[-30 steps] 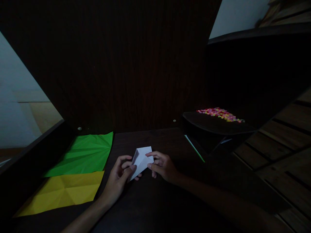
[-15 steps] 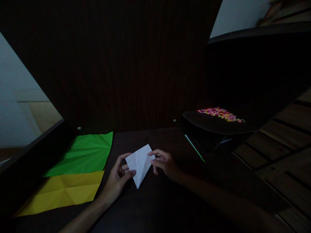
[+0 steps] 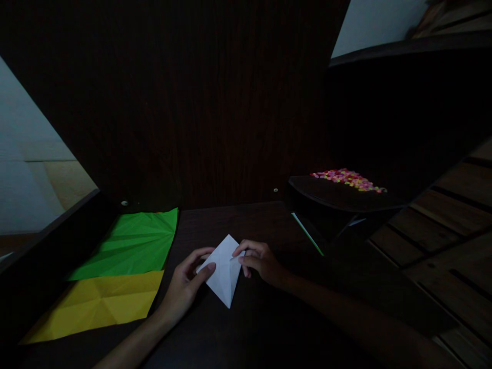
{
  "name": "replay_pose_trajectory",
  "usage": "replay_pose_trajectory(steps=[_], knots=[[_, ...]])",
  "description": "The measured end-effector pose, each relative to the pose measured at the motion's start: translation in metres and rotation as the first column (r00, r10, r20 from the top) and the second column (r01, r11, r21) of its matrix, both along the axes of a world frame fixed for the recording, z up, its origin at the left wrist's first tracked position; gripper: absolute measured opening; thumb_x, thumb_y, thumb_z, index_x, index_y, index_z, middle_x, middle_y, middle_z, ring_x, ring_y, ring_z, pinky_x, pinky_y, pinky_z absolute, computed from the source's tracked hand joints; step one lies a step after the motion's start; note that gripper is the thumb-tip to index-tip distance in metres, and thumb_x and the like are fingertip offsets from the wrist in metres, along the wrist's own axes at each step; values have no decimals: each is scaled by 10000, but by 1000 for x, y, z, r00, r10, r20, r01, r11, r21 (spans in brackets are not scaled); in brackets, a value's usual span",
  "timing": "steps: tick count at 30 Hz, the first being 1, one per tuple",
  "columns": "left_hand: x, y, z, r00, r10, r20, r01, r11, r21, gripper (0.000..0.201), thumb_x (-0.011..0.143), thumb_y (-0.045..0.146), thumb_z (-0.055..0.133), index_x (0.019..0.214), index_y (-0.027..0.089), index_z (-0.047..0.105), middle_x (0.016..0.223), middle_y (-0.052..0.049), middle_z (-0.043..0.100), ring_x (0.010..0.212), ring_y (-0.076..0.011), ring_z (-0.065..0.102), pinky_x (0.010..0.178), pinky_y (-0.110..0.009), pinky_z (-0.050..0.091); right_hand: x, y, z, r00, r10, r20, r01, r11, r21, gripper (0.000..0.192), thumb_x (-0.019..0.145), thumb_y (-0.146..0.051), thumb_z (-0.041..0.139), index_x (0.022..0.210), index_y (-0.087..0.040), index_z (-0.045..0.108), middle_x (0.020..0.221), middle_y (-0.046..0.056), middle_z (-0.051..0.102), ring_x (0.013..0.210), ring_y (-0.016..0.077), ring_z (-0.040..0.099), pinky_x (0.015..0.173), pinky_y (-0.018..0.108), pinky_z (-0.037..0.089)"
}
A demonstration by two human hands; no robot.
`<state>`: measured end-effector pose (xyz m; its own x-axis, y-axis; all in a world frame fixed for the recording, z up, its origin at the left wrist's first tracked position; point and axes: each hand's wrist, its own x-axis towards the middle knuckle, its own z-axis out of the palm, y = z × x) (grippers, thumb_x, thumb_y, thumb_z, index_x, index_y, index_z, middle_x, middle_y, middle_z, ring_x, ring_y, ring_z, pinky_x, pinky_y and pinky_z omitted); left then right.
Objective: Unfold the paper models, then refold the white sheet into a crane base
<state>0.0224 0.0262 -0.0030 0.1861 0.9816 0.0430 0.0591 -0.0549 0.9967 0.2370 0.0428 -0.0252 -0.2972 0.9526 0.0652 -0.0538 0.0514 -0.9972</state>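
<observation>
A folded piece of white paper point(image 3: 222, 279), roughly diamond-shaped with one point toward me, is held between both hands over the dark desk. My left hand point(image 3: 192, 274) grips its left corner, thumb on top and fingers behind. At the right edge, my right hand point(image 3: 258, 260) pinches a flap of the paper between thumb and index finger. A crease runs down from that flap to the lower point. The fingertips behind the paper are partly hidden.
Creased green paper point(image 3: 130, 243) and creased yellow paper point(image 3: 100, 302) lie at the left. A thin green-and-white strip point(image 3: 307, 234) lies on the right. Small pink, red and yellow pieces point(image 3: 348, 179) cover part of a curved shelf point(image 3: 326, 197). A dark panel point(image 3: 230, 102) rises behind.
The white paper has turned so its lower point faces more directly toward me. My left thumb has moved up near its left corner, and my right fingers now pinch the right flap.
</observation>
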Motion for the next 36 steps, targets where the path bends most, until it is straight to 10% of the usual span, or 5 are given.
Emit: replay_pose_trajectory(steps=[19,27,36], knots=[[-1,0,-5,992,47,-115,-49,999,-8,340,754,501,702,835,171,686,665,-6,668,564,-153,566,511,-223,407,-2,-1,3,991,94,-93,-97,995,-27,66,721,-229,591,751,-172,605,550,-28,584,439,119,537,458,244,438],[-2,1,-8,995,49,-92,-45,998,40,302,772,470,679,822,172,686,836,-41,705,677,-178,610,587,-246,462,1,3,0,979,133,-153,-134,991,2,355,863,-467,513,703,-170,623,702,27,561,589,157,558,525,275,443],[-3,1,-11,991,73,-108,-73,997,0,353,762,505,676,848,163,661,662,1,631,562,-147,535,515,-227,398,4,-1,9,999,43,-2,-42,997,67,107,667,-194,678,758,-185,622,781,0,587,714,154,554,631,263,396]])
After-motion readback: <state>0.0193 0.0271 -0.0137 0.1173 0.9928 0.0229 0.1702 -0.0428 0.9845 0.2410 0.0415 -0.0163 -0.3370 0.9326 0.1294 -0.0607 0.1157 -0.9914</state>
